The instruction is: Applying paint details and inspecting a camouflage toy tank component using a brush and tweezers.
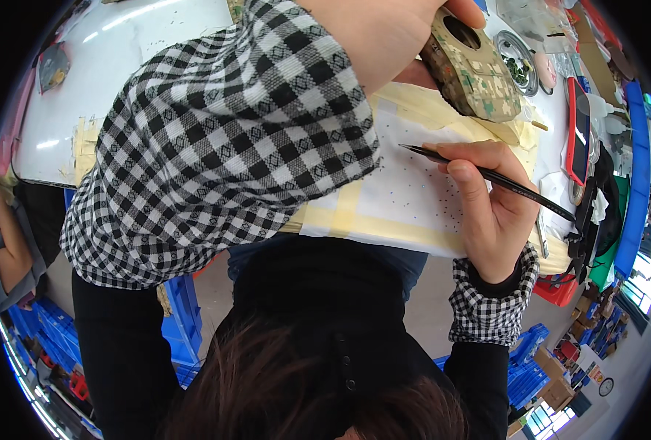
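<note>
My left hand (384, 37), in a black-and-white checked sleeve, is raised near the top and grips a paint-stained palette (472, 70) with a thumb hole. My right hand (490, 213) pinches a thin black brush (512, 187), whose tip points left just above a white sheet of paper (406, 191). The sheet is fixed to the table with strips of yellowish masking tape (373, 220) and carries many tiny dark dots. My left forearm hides much of the sheet's left part.
A round metal dish (517, 62) with dark bits and a red flat device (578, 132) lie to the right. The white tabletop (120, 59) stretches left. Blue crates (179, 323) stand on the floor. Another person's arm (10, 249) shows at the left edge.
</note>
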`<state>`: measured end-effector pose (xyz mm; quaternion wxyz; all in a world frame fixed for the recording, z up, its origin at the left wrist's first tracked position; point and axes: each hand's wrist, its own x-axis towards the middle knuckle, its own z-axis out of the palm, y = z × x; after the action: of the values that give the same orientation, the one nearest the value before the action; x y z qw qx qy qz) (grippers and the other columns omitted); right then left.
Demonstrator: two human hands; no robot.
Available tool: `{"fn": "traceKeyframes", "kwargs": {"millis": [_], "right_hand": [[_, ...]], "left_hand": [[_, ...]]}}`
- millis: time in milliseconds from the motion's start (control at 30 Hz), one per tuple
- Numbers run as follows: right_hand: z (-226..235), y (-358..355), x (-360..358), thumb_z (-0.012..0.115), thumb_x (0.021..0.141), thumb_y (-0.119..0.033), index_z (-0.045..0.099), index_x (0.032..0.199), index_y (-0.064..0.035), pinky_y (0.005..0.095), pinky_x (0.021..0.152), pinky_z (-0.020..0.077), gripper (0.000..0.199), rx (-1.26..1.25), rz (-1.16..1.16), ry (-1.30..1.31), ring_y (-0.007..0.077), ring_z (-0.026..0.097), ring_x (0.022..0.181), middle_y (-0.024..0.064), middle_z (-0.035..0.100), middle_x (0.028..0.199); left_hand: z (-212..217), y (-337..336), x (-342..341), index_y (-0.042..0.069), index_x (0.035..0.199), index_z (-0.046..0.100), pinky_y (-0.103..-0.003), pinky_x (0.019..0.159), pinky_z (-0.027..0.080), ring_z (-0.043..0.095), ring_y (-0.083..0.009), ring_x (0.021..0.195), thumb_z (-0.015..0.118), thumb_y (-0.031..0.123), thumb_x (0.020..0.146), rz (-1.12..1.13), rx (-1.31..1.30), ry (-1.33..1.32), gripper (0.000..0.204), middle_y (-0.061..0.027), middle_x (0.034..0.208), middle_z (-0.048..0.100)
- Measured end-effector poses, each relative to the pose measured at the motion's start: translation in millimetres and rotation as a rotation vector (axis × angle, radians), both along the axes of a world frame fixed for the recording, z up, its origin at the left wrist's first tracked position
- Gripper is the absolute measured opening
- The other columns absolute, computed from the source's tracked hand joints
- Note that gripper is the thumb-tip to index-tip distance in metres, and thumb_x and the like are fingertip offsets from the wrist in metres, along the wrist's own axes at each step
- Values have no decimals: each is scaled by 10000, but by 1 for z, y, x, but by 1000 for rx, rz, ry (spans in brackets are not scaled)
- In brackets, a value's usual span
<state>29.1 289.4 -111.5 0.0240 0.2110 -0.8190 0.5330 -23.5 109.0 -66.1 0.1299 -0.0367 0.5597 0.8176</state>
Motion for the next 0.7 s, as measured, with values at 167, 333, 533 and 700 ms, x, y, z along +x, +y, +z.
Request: {"fn": "traceKeyframes", "kwargs": {"millis": [167,333,533,700], "right_hand": [[1,1,-1,674,840,-51,658,895,37,239,686,486,105,16,10,5,146,617,730,89,671,824],[0,1,0,679,840,-64,661,894,35,236,681,481,114,6,-2,-10,145,614,726,88,671,823],[-2,2,0,677,844,-69,661,892,32,240,683,479,113,-26,3,-16,142,611,724,89,672,826],[-3,2,2,658,862,-68,653,898,36,237,704,479,110,-98,-34,-50,133,608,745,88,677,841]], "left_hand": [[1,0,-1,13,961,578,-272,737,551,609,-150,828,403,318,994,0,-9,4,353,-88,932,574],[-3,-1,-1,16,957,580,-271,734,551,608,-147,819,404,319,994,5,1,5,353,-84,926,574],[-3,-14,-6,19,954,582,-274,735,549,603,-143,814,403,320,994,-143,211,7,353,-80,925,573],[-6,-2,-1,24,951,584,-277,739,545,593,-144,823,399,320,994,10,-8,2,352,-76,931,568]]}}
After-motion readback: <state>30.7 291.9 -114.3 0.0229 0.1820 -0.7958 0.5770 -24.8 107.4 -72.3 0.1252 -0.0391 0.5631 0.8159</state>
